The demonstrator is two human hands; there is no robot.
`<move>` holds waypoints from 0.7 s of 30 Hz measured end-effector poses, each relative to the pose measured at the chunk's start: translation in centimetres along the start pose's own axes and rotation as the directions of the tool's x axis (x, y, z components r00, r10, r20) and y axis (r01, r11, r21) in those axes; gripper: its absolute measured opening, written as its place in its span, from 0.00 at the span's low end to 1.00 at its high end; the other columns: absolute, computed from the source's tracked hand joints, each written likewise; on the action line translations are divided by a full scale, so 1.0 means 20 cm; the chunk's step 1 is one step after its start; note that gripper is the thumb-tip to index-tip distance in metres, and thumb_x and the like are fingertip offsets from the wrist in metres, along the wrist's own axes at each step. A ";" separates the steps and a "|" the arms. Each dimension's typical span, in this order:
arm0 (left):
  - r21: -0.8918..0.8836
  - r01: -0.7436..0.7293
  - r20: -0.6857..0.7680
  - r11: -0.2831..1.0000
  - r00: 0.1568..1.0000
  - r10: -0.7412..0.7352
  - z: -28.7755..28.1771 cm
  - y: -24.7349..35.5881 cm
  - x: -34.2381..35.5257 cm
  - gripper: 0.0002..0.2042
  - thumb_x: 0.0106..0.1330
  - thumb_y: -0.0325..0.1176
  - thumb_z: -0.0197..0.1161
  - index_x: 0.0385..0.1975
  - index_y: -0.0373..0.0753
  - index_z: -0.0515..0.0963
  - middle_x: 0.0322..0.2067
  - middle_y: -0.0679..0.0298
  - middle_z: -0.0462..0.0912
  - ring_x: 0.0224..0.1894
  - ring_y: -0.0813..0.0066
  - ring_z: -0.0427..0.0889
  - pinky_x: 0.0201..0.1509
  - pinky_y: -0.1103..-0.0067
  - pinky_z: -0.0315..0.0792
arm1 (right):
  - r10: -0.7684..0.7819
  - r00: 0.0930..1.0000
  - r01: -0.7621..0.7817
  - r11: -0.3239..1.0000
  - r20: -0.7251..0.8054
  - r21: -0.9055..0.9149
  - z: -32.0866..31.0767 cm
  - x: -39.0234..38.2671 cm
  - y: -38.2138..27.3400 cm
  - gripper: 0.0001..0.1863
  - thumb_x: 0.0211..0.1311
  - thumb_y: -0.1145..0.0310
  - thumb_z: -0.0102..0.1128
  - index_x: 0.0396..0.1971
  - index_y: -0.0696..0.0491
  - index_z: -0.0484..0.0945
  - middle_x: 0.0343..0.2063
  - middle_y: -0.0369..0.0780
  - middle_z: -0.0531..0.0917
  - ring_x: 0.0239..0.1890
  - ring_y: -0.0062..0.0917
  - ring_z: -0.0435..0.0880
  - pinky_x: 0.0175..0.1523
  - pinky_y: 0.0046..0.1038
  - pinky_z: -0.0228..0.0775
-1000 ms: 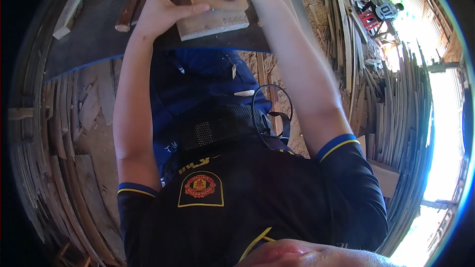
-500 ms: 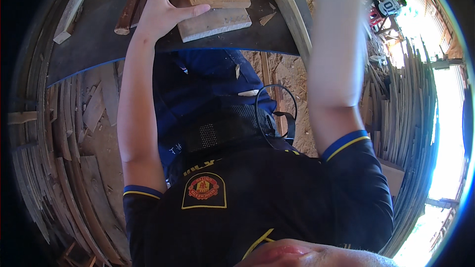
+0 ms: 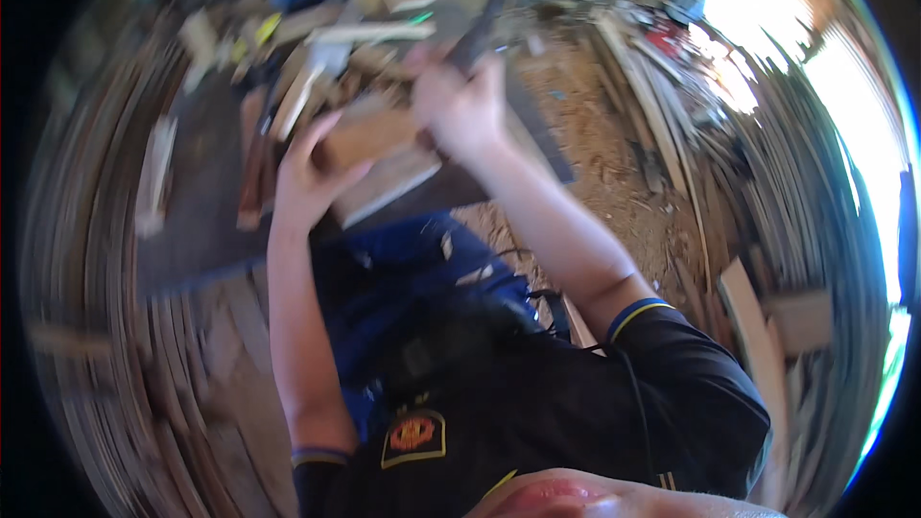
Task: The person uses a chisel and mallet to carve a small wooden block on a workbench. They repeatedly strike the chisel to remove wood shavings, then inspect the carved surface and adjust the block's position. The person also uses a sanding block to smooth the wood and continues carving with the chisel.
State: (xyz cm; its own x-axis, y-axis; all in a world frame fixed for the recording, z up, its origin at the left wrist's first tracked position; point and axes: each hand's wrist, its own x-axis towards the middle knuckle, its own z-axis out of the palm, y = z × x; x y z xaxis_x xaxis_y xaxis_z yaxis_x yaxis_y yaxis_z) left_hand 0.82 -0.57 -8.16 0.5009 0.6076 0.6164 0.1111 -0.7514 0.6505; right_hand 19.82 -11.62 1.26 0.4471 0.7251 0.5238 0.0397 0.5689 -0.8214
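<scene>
My left hand (image 3: 305, 177) grips the left end of a brown wooden block (image 3: 369, 141), its thumb along the near side and its fingers toward the far side. Beneath that block lies a paler wooden block (image 3: 391, 190), near the front edge of the dark tabletop (image 3: 197, 192). My right hand (image 3: 462, 107) is closed around a long dark tool (image 3: 496, 14) slanting up and away to the right. Motion blur hides what kind of tool it is. This hand appears just over the right end of the upper block and partly covers it.
Left of my left hand lie a reddish-brown wooden piece (image 3: 252, 158) and a pale wood strip (image 3: 156, 173). Wood scraps (image 3: 374, 67) crowd the table's far side. Stacked planks (image 3: 787, 182) stand at the right, and more planks (image 3: 106, 230) line the left.
My right arm has swung down and inward, bringing the hand and dark tool into sight near the blocks. My left hand keeps its hold. The view has tilted, showing more beyond the table.
</scene>
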 end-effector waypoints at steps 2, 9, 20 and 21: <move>-0.009 -0.033 0.036 0.999 0.999 0.034 -0.03 0.00 -0.02 0.38 0.50 0.39 0.82 0.63 0.38 0.74 0.58 0.53 0.80 0.61 0.59 0.78 0.68 0.67 0.68 | -0.183 0.982 0.178 0.978 -0.042 -0.112 -0.04 -0.08 0.10 0.08 0.64 0.74 0.68 0.26 0.53 0.77 0.18 0.28 0.76 0.21 0.13 0.71 0.26 0.23 0.65; 0.316 0.059 0.187 0.947 0.975 -0.123 -0.05 0.18 0.06 0.41 0.48 0.42 0.82 0.64 0.37 0.73 0.58 0.49 0.78 0.64 0.50 0.74 0.70 0.62 0.65 | -0.237 0.968 0.252 0.914 0.087 -0.317 -0.24 -0.24 0.14 0.14 0.65 0.69 0.64 0.20 0.55 0.74 0.11 0.37 0.65 0.16 0.25 0.62 0.24 0.30 0.60; 0.611 -0.021 0.483 0.791 0.802 -0.352 -0.05 0.40 0.27 0.45 0.48 0.51 0.80 0.63 0.30 0.71 0.58 0.45 0.77 0.62 0.49 0.75 0.66 0.64 0.70 | -0.151 0.987 0.159 0.967 0.057 -0.201 -0.26 -0.29 0.20 0.15 0.67 0.67 0.62 0.21 0.55 0.72 0.11 0.37 0.66 0.15 0.22 0.61 0.23 0.30 0.59; 0.623 -0.012 0.478 0.782 0.797 -0.368 -0.06 0.40 0.26 0.44 0.49 0.51 0.80 0.63 0.30 0.71 0.59 0.45 0.76 0.62 0.49 0.75 0.67 0.65 0.70 | -0.150 0.988 0.156 0.967 0.047 -0.203 -0.27 -0.27 0.23 0.16 0.67 0.67 0.62 0.21 0.55 0.72 0.10 0.39 0.66 0.14 0.26 0.61 0.23 0.32 0.59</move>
State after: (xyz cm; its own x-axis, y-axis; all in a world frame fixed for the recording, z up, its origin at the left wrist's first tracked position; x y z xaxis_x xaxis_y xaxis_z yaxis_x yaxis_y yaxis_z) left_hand 3.30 -3.03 0.82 0.7689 0.6381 0.0395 0.6153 -0.7554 0.2252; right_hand 22.31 -15.08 -6.50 0.3938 0.6490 0.6510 0.2892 0.5847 -0.7579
